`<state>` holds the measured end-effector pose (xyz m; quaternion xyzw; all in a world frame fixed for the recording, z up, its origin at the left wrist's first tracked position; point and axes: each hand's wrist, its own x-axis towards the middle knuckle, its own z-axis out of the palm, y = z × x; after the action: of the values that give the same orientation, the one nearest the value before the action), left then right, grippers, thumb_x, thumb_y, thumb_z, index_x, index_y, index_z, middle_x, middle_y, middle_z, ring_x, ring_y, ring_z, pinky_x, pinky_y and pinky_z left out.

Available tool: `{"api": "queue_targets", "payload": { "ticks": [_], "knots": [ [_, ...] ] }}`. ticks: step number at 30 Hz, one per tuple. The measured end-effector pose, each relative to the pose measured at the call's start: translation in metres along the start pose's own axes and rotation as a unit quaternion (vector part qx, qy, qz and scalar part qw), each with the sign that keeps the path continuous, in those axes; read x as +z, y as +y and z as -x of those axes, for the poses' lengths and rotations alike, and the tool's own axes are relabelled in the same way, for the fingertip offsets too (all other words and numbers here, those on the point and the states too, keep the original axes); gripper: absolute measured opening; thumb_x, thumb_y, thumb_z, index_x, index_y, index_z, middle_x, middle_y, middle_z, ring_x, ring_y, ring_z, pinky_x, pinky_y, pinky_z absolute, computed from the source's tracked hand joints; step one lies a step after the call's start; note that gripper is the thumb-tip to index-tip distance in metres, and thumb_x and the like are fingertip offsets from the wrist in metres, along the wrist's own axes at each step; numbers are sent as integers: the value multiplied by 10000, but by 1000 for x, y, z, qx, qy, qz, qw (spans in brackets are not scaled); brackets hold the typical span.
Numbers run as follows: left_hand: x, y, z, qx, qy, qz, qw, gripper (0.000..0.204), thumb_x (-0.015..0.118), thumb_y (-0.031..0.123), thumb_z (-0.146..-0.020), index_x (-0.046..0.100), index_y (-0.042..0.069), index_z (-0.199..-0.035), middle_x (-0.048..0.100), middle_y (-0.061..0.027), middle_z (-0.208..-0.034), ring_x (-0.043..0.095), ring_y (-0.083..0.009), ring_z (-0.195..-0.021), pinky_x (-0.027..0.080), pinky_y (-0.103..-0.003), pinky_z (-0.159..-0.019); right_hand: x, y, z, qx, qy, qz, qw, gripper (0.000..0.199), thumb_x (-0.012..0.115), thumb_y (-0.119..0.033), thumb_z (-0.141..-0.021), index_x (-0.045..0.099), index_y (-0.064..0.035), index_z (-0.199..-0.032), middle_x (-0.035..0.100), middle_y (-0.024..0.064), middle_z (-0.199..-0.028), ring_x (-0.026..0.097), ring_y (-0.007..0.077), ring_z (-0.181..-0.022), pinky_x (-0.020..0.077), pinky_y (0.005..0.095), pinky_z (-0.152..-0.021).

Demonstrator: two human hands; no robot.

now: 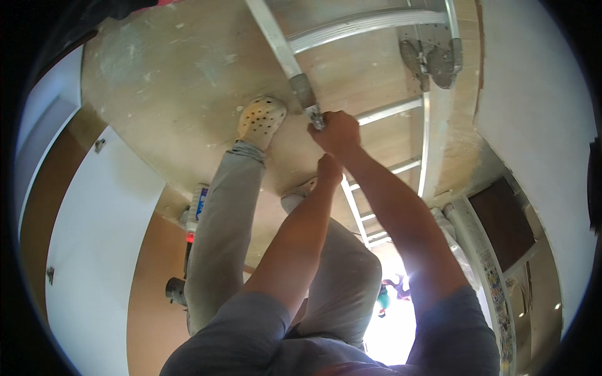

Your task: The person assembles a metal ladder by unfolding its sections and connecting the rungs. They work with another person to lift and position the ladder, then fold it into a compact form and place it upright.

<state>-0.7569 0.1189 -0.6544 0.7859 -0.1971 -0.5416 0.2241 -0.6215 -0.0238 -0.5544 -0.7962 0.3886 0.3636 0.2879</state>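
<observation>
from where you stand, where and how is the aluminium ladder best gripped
Probably by the near side rail of the aluminium ladder, just above the grey joint where the right hand is already closed, coming from above. The rail is a long, narrow bar that fingers can wrap around. The left hand sits just below, its hold unclear.

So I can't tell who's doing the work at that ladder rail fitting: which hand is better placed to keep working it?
The right hand: it is closed at the grey fitting on the ladder rail. The left hand sits just below it.
</observation>
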Motion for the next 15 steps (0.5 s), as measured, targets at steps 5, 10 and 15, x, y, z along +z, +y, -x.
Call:
{"api": "queue_targets", "payload": {
  "ticks": [5,10,15],
  "knots": [
    [-15,-2,-1,-125,6,78,989,296,539,262,-950,651,-10,-978,661,-220,-944,629,-389,-965,501,-471,-834,-29,20,2,13,-130,81,988,568,697,-593,-715,712,-53,-890,702,176,-896,682,347,-879,542,449,-779],
    [-76,68,14,-114,-156,-141,971,422,488,375,-979,668,-7,-984,678,-218,-937,670,-378,-874,536,-464,-781,-78,182,-35,222,124,60,965,675,654,-630,-780,661,-36,-1101,686,184,-1061,663,345,-996,535,438,-844],
    [-93,180,-13,215,88,-148,961,564,675,289,-864,461,26,-1314,589,-189,-1129,583,-354,-1069,464,-468,-880,-131,218,-60,140,59,140,978,629,595,-617,-830,657,-88,-1164,690,165,-1061,671,327,-978,538,428,-841]
  ]
}}
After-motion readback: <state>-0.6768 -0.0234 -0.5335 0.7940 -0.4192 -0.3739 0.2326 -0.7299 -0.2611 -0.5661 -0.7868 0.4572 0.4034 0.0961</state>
